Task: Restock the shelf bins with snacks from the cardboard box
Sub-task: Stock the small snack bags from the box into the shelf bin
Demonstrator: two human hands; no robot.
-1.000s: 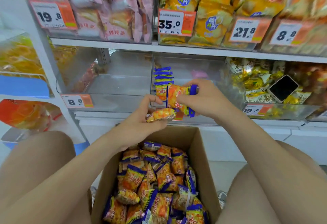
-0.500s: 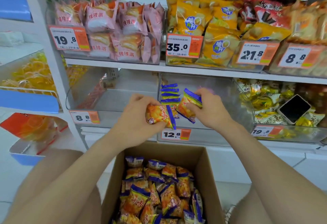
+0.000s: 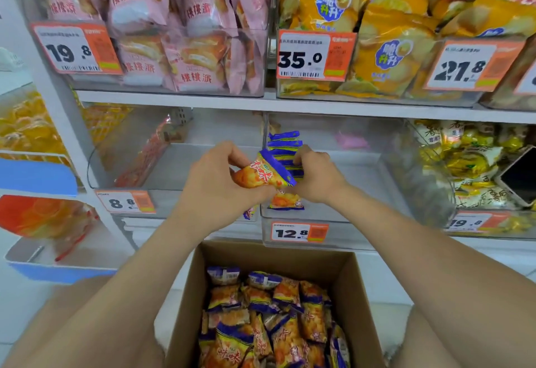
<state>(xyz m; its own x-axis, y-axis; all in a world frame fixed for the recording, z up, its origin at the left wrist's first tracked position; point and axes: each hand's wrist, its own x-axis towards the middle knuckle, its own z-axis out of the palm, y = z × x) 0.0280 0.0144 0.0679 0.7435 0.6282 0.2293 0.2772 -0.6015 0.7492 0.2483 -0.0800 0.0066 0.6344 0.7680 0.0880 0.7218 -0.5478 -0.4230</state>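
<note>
An open cardboard box [image 3: 364,295] in front of me holds several orange-and-blue snack packets [image 3: 261,327]. Above it sits a clear shelf bin [image 3: 362,231] with a 12.8 price tag. A row of the same packets [image 3: 285,142] stands upright at the bin's left side. My left hand [image 3: 216,190] grips one snack packet [image 3: 261,176] just in front of that row. My right hand [image 3: 317,177] reaches into the bin, its curled fingers pinching a packet at the front of the row. Another packet's lower end [image 3: 285,201] shows under my hands.
To the left is a clear bin [image 3: 174,164] tagged 8.8. The upper shelf [image 3: 261,100] carries bins of pink packs [image 3: 185,33] and yellow bags [image 3: 385,48]. A bin of yellow sweets [image 3: 470,164] with a black device [image 3: 519,176] stands at the right.
Both hands rose from above the box to the 12.8 bin. My right hand carried its packet to the standing row, and my left hand lifted its packet up beside it.
</note>
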